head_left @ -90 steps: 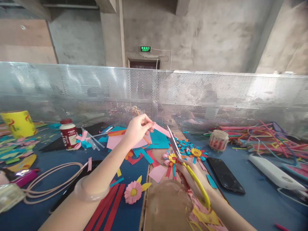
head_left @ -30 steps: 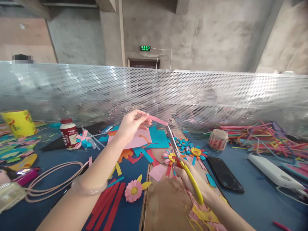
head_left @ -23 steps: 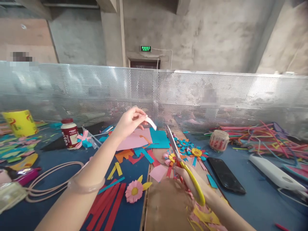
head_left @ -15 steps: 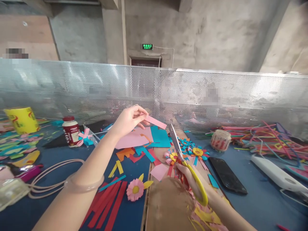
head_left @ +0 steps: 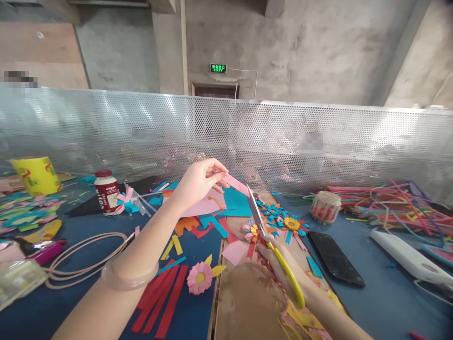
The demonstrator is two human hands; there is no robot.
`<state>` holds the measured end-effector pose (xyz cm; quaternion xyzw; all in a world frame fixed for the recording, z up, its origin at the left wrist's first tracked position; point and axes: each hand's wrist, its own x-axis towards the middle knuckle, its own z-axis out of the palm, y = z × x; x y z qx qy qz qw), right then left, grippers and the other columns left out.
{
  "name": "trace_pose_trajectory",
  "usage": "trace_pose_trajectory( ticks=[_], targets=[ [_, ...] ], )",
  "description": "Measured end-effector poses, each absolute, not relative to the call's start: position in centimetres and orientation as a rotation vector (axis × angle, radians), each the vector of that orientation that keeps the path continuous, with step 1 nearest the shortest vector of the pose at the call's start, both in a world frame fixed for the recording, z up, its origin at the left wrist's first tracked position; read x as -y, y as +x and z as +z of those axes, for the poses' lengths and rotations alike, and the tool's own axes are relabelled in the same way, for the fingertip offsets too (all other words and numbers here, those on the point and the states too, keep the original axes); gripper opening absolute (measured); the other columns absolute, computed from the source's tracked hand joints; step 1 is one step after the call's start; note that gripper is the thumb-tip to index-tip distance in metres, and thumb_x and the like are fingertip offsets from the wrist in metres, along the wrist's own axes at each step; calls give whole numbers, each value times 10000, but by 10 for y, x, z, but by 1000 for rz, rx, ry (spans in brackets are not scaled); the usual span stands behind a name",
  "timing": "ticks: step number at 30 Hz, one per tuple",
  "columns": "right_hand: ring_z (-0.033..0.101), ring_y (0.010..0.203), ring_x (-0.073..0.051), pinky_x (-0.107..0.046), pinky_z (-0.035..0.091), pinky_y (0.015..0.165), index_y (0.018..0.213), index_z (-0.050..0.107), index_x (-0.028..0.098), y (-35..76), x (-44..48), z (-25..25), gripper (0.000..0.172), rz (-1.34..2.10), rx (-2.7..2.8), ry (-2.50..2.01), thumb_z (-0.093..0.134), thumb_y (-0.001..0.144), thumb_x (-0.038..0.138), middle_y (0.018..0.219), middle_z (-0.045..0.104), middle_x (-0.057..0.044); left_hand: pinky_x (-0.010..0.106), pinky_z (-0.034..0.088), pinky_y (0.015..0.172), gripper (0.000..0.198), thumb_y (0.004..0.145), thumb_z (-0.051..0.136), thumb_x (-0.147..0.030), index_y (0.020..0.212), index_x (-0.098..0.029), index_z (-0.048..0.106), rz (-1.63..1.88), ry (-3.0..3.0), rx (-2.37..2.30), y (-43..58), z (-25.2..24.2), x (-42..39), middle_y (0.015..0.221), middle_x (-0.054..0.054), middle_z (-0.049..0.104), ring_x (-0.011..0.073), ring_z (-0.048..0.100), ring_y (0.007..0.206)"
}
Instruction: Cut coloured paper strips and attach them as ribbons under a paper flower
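My left hand [head_left: 207,179] pinches one end of a pink paper strip [head_left: 236,183], held up over the table. In my right hand [head_left: 279,259] is a pair of scissors [head_left: 260,219] with yellow handles, its blades pointing up and away from me. The blade tips meet the free end of the strip; whether they are cutting into it I cannot tell. Beneath my hands lie a pink sheet [head_left: 201,204] and a blue sheet [head_left: 240,200]. Nearer to me are a pink paper flower [head_left: 199,277] with yellow leaves and several red strips [head_left: 171,302].
A black phone [head_left: 336,258] and a white device [head_left: 406,255] lie at right, near a roll of tape [head_left: 325,207]. On the left stand a red-capped bottle [head_left: 106,192] and a yellow container [head_left: 37,175]; a coiled cable [head_left: 85,259] lies closer. A perforated metal screen [head_left: 159,127] runs behind.
My left hand has moved slightly right with the pink strip, bringing its free end to the scissor blades. The blades look closer together than before.
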<state>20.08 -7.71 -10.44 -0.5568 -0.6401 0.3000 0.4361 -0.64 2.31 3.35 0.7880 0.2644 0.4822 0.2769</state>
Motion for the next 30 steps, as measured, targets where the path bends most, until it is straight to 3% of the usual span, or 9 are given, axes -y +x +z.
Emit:
trace_pose_trajectory(
  ticks=[11, 30],
  targets=[
    [503, 656, -173, -249, 404, 594, 756, 545, 157, 200, 80, -94, 288, 762, 1599, -1353, 491, 781, 439, 652, 528, -25, 257, 582, 534, 94, 812, 583, -288, 821, -196, 569, 1220, 2088, -743, -2, 32, -16, 751, 42, 670, 173, 683, 648],
    [454, 592, -143, -239, 360, 536, 801, 551, 141, 198, 80, -96, 290, 726, 1579, -1398, 455, 811, 414, 640, 504, -19, 267, 588, 526, 101, 817, 579, -294, 828, -195, 564, 1193, 2079, -741, -1, 30, -18, 731, 44, 673, 197, 691, 694]
  ],
)
